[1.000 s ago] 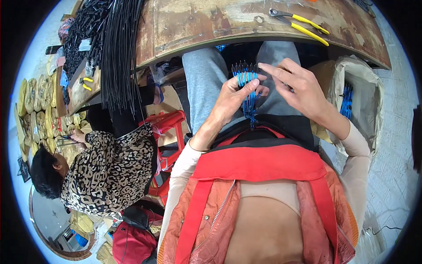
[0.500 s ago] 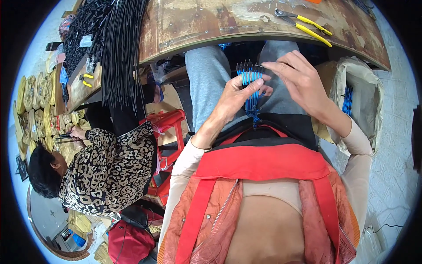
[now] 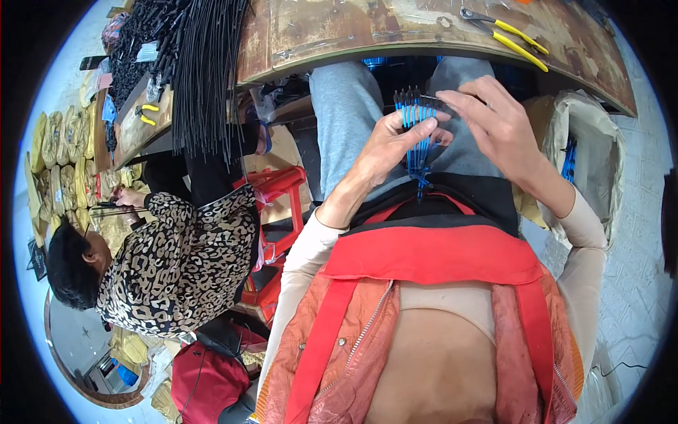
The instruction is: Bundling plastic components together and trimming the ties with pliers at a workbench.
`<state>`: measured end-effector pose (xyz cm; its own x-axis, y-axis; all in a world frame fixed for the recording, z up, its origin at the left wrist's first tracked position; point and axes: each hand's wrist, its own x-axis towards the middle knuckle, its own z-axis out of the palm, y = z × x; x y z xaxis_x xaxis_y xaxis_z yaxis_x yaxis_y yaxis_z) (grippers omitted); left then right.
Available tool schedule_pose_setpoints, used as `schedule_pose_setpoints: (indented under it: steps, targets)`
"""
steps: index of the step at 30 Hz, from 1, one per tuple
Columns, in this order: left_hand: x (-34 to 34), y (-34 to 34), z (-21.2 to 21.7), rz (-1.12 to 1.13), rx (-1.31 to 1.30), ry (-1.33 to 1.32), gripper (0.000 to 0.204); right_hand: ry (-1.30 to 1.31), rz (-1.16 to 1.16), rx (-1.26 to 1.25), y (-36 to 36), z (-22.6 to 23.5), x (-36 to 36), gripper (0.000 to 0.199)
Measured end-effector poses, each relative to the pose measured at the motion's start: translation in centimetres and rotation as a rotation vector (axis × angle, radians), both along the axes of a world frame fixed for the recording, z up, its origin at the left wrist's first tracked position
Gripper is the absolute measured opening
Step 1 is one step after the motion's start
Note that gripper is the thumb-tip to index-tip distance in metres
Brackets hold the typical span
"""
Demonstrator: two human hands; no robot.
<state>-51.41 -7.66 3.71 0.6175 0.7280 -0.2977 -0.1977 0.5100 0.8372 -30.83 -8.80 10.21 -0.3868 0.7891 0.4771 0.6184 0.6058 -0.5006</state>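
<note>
My left hand [image 3: 381,150] is wrapped round a bundle of thin blue rods with black tips [image 3: 418,159]. The tips fan out above my thumb and fingers, while the lower ends come together over my lap. Beside the tips, my right hand [image 3: 500,132] is closed in a pinch. Between its thumb and forefinger is a thin dark piece [image 3: 429,97] that reaches toward the black tips. It is too small to name, and I cannot tell whether it joins one of the rods.
Yellow-handled pliers [image 3: 510,44] lie on the worn wooden table [image 3: 339,32] ahead. Long black rods [image 3: 208,78] hang over the left table's edge. At right stands a lined box [image 3: 600,152] holding blue rods. A co-worker [image 3: 180,261] sits at left beside a red stool [image 3: 282,184].
The whole view has shifted, so the table and my hands appear farther right. Both hands keep nearly the same hold, the right one still pinching beside the black tips.
</note>
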Motion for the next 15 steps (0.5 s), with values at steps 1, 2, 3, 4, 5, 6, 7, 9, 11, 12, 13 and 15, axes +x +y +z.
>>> schedule_pose_setpoints:
  steps: [1,2,3,4,5,6,7,9,11,12,13,15]
  targets:
    - [0.1,0.1,-0.2,0.001,0.005,-0.009,0.031,-0.060,-0.008,0.056,0.1,0.1,0.0,0.031]
    - [0.1,0.2,-0.3,0.002,0.011,-0.018,0.031,-0.120,-0.017,0.111,0.1,0.1,0.0,0.029]
    - [0.0,0.2,-0.3,-0.009,0.001,-0.022,0.034,-0.116,-0.021,0.114,0.1,0.0,0.0,0.029]
    - [0.0,0.2,-0.1,-0.011,0.003,-0.021,0.034,-0.031,-0.024,-0.010,0.1,-0.2,0.2,0.028]
    - [-0.1,0.2,0.0,-0.012,-0.021,-0.024,0.036,0.053,-0.027,-0.133,0.1,-0.3,0.3,0.027]
    - [-0.1,0.2,0.2,-0.014,-0.045,-0.029,0.037,0.054,-0.029,-0.131,0.1,-0.4,0.3,0.027]
    - [-0.1,0.3,0.2,-0.015,-0.045,-0.028,0.037,0.094,-0.036,-0.151,0.0,-0.5,0.2,0.028]
    - [0.0,0.3,0.2,-0.026,-0.004,-0.033,0.040,0.134,-0.044,-0.171,0.0,-0.6,-0.1,0.028]
    - [-0.1,0.4,0.1,-0.024,-0.010,-0.021,0.040,0.146,-0.043,-0.102,0.1,-0.5,-0.6,0.029]
    - [-0.1,0.4,0.1,-0.022,-0.016,-0.008,0.041,0.147,-0.042,-0.102,0.1,-0.6,-0.6,0.029]
    - [0.0,0.4,0.1,-0.023,-0.016,-0.011,0.041,0.088,-0.040,-0.035,0.2,-0.8,-0.4,0.029]
    - [0.2,0.5,0.1,-0.042,-0.009,-0.018,0.041,0.027,-0.038,0.031,0.3,-0.7,-0.1,0.028]
